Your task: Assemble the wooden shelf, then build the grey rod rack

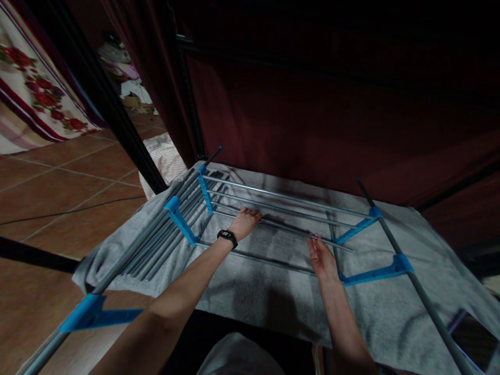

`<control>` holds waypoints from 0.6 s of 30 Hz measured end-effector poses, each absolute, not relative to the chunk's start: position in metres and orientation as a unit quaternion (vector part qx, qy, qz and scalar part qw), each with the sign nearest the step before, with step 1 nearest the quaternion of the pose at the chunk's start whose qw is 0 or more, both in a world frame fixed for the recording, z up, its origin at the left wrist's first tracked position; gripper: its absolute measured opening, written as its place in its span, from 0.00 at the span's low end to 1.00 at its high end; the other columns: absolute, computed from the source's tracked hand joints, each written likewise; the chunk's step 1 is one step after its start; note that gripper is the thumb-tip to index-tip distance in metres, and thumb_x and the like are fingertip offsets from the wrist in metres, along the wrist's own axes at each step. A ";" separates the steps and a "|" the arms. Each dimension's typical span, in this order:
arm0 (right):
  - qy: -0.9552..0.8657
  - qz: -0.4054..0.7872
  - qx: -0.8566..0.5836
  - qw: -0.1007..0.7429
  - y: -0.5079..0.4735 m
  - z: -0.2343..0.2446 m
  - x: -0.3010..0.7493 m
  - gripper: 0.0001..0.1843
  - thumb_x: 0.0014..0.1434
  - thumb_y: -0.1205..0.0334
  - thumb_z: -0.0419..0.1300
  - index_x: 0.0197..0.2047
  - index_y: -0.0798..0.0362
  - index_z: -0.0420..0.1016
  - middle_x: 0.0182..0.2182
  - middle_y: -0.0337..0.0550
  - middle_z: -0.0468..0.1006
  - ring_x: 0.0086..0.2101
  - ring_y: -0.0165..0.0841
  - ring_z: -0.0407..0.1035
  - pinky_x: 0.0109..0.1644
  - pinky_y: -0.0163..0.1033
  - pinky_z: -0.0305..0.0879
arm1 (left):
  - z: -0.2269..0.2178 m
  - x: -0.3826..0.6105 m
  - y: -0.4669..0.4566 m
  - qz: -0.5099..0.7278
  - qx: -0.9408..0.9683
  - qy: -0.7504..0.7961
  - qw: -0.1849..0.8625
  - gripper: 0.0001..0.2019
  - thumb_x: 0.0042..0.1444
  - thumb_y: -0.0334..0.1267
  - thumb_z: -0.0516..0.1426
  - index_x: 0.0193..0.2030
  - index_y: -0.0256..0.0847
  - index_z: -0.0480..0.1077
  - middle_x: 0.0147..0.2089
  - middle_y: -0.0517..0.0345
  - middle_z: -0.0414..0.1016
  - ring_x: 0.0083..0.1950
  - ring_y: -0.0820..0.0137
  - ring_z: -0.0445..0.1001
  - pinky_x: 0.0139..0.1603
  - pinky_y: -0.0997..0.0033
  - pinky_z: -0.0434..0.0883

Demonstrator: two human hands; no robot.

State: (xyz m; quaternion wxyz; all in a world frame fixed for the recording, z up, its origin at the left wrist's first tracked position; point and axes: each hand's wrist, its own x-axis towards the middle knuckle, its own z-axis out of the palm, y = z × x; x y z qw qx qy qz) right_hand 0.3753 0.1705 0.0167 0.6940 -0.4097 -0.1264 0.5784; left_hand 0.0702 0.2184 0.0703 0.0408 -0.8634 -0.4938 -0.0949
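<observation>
A grey towel-like cloth (253,297) covers the surface, rumpled towards its edges, with a dark maroon curtain (281,120) hanging behind it. A slanting black post (108,109) stands at the left, and beyond it a brown tiled floor (78,192) stretches towards a pale cloth with red flowers (45,94). A dark rectangular phone (474,338) lies at the lower right. Across the cloth sits a rack frame of grey tubes joined by blue plastic brackets (377,271), with a row of loose grey tubes (156,242) at its left side. A thin grey metal rod (287,227) runs crosswise in the middle of the frame, between the left and right brackets, and passes to both hands. The left hand (245,221), below a black wristband (227,237), has its fingers curled over the rod, its grip closed. The right hand (321,252), palm turned up, meets the rod from beneath near its right end with bent fingers; how tight that grip is cannot be told.
</observation>
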 end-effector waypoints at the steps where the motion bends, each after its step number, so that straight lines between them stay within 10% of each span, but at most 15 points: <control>1: -0.131 0.577 -0.408 0.695 0.171 0.017 0.376 0.04 0.51 0.69 0.67 0.29 0.53 0.77 0.31 0.35 0.81 0.35 0.26 0.77 0.53 0.38 0.73 | 0.071 0.070 0.218 -0.095 -0.863 -0.495 0.039 0.11 0.66 0.39 0.48 0.46 0.41 0.71 0.43 0.52 0.75 0.44 0.65 0.72 0.48 0.63 0.58; 18: -0.163 0.573 -0.383 0.706 0.184 0.013 0.376 0.05 0.50 0.66 0.69 0.29 0.52 0.76 0.35 0.38 0.82 0.39 0.29 0.76 0.54 0.41 0.71 | 0.073 0.071 0.218 -0.111 -0.848 -0.517 0.043 0.12 0.66 0.40 0.48 0.46 0.41 0.71 0.42 0.51 0.75 0.43 0.66 0.72 0.47 0.63 0.59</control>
